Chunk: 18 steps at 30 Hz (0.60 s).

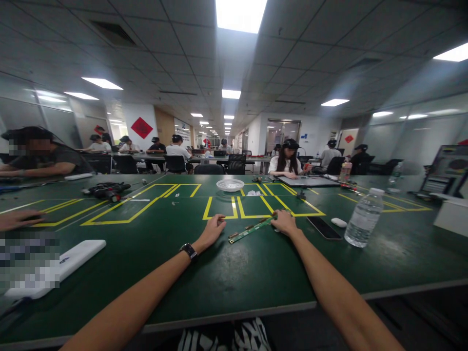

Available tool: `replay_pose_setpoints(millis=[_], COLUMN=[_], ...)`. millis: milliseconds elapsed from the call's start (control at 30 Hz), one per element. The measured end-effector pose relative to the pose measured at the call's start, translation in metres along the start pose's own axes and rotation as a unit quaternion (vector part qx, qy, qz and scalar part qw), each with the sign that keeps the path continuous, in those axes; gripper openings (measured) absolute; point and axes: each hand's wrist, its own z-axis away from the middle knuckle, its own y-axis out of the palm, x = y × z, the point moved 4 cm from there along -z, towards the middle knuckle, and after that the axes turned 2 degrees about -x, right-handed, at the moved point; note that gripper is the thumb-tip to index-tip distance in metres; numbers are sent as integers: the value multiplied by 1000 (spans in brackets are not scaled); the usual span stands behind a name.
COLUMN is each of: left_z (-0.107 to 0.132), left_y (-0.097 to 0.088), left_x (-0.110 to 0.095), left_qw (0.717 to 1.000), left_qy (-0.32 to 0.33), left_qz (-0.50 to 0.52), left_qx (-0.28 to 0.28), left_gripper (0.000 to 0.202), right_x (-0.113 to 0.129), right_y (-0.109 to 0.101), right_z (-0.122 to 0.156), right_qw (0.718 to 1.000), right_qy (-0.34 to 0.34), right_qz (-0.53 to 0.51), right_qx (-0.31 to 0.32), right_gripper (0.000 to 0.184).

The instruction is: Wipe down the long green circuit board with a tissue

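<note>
A long narrow green circuit board [250, 230] lies slantwise on the green table [234, 282], near the yellow taped boxes. My right hand [284, 223] rests on its far right end, fingers curled down onto it. My left hand [212, 231], with a black watch on the wrist, lies on the table just left of the board's near end; its fingers are loosely curled and it does not touch the board.
A clear water bottle [364, 217], a black phone [323, 227] and a small white object [339, 222] lie to the right. A white dish [230, 185] sits farther back, a black tool [107, 190] at back left, a white box [62, 265] at left. Other people sit around.
</note>
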Motion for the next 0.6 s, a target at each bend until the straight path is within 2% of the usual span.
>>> replay_pose_setpoints(millis=[167, 300, 433, 600], left_z=[3, 6, 7, 9], left_y=[-1, -1, 0, -1], left_x=[-7, -13, -16, -21], left_qw=[1000, 999, 995, 992], left_qy=[17, 18, 38, 48], left_qz=[-23, -49, -93, -116], left_qx=[-3, 5, 9, 11], left_gripper=[33, 32, 30, 27], right_x=[-13, -24, -23, -21], right_y=[0, -1, -1, 1], right_z=[-2, -1, 0, 3], right_qw=[999, 995, 996, 995], right_qy=[43, 86, 35, -16], right_qz=[-13, -12, -1, -28], right_qx=[-9, -48, -84, -92], right_gripper=[39, 30, 20, 25])
